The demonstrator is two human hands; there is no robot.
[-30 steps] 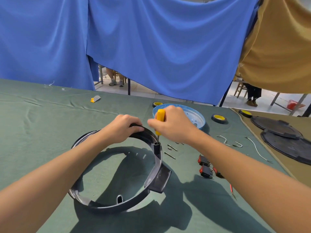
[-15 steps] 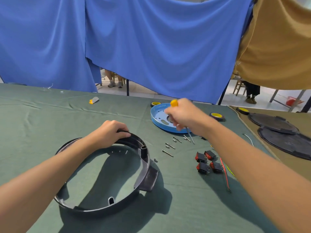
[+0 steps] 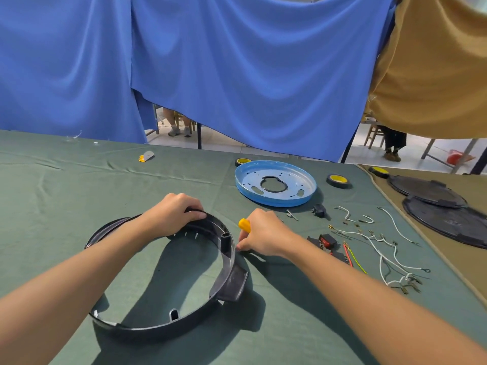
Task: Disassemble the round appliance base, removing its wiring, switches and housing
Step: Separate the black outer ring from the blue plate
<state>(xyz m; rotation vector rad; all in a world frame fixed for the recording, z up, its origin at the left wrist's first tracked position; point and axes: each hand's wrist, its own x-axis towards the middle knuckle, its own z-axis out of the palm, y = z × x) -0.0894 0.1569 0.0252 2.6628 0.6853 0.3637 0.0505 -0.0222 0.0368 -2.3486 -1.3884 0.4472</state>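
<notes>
Half a second earlier the right hand (image 3: 263,234) had been up over the blue plate (image 3: 275,183) with the screwdriver (image 3: 244,225); now it was down at the counter (image 3: 66,185), just outside the black ring (image 3: 168,272), its fingertips pinched low on the cloth beside the ring's outer wall. What they pinched could not be made out; judging by the spot, probably a loose screw. The yellow handle stuck out between thumb and palm, so the hand was closed around the tool. The left hand (image 3: 172,214) had kept its place, curled shut over the ring's far rim, steadying it. The ring lay flat on the counter, near the person, already stripped: switches (image 3: 327,240) and wires (image 3: 382,248) lay apart to the right. Little seemed left beyond collecting fasteners.
</notes>
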